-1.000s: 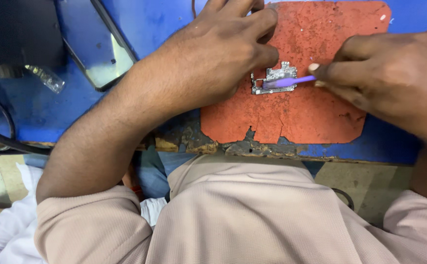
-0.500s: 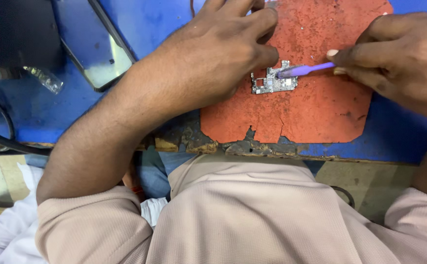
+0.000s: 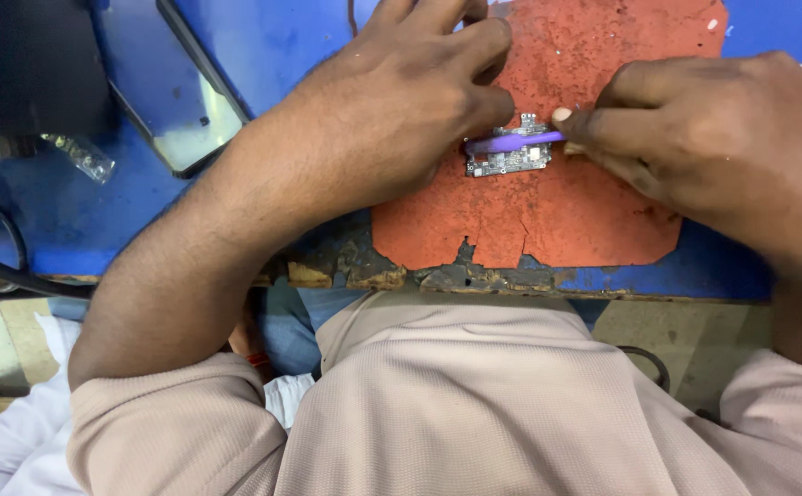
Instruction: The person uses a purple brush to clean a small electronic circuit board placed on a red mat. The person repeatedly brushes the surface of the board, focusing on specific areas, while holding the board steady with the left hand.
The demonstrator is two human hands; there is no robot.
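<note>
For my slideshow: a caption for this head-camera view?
Left hand steadies a small circuit board on a red mat; right hand works a purple tool.

Purple tool [image 3: 516, 141] mostly hidden in right grip [image 3: 695, 138]

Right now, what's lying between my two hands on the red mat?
In the head view, a small circuit board with a purple tool across it.

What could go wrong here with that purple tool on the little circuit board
The purple tool lies across the small circuit board, close to the left hand's fingertips; a slip could jab them or scrape parts off the board. The board is pinned only by those fingers, so it might skid on the worn red mat. The right hand hides much of the tool.
</note>
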